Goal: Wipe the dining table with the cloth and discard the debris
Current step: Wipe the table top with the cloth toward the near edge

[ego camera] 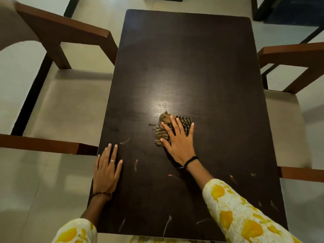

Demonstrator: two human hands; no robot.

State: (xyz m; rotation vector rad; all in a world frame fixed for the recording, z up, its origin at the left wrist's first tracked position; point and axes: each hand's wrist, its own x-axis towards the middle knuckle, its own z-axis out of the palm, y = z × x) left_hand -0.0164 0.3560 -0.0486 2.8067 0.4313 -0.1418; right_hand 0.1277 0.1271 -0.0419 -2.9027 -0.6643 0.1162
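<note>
A dark brown dining table (184, 58) fills the middle of the head view. My right hand (178, 139) lies flat with spread fingers on a bunched brown checked cloth (162, 133) near the table's centre, pressing it onto the top. My left hand (107, 170) rests palm down at the table's left edge, fingers apart, holding nothing. Small bits of debris (135, 163) and pale streaks lie scattered on the near part of the table, around and below both hands.
A wooden chair with a beige seat (70, 95) stands close against the table's left side. Another chair (289, 106) stands on the right. Pale floor tiles surround the table. Dark furniture (289, 9) sits at the far right.
</note>
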